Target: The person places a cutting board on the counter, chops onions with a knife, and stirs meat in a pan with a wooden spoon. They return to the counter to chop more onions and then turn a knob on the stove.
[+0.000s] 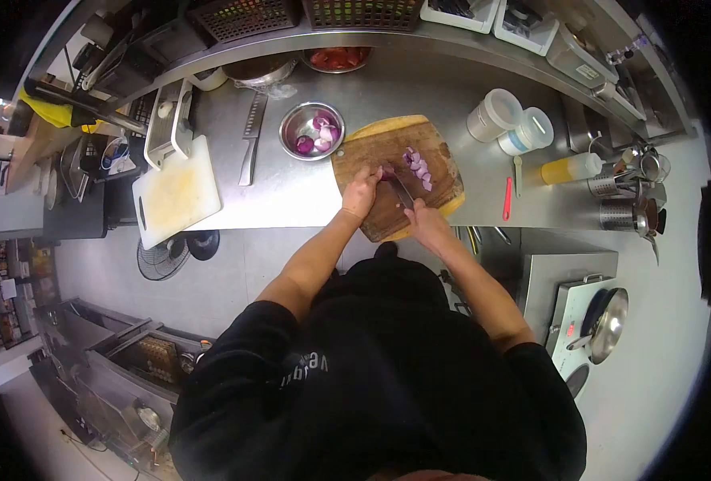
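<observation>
My right hand [430, 225] is wrapped round the handle of a kitchen knife [401, 191], whose blade points away from me over a wooden cutting board [357, 151]. At the blade's tip, my left hand [361, 192] presses its fingers on a piece of red onion [386, 171], mostly hidden by the fingers. To the right of the blade lie several cut chunks of red onion [417, 167] in a loose row. Beyond the board's left corner stands a steel bowl [288, 120] with several peeled red onions [323, 133] in it.
A second knife [251, 138] lies left of the bowl, near a white cutting board [181, 192]. To the right stand two lidded tubs [495, 115] and a yellow squeeze bottle [572, 168]. A red-handled tool [507, 199] lies near the counter's edge.
</observation>
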`<state>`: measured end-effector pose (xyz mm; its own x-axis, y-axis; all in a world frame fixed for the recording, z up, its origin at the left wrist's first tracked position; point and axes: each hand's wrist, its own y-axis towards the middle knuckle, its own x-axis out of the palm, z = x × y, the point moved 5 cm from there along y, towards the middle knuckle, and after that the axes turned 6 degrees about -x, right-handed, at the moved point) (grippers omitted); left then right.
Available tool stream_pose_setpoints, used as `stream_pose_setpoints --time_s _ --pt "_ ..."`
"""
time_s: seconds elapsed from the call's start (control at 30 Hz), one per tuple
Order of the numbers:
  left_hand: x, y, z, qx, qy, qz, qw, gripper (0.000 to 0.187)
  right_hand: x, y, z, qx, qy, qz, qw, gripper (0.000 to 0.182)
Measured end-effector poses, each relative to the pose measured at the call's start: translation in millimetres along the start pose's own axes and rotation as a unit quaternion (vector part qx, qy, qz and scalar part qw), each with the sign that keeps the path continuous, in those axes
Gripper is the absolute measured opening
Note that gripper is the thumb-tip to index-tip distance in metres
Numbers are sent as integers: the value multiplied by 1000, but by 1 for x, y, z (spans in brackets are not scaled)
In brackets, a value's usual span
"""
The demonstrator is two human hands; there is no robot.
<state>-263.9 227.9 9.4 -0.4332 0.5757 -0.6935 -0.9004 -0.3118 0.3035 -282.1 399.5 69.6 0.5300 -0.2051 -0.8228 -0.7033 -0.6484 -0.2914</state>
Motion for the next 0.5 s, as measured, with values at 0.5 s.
stream_pose_setpoints --time_s 0.5 --pt "-7 0 6 14 -13 9 1000 16 21 8 -1 27 -9 -33 999 34"
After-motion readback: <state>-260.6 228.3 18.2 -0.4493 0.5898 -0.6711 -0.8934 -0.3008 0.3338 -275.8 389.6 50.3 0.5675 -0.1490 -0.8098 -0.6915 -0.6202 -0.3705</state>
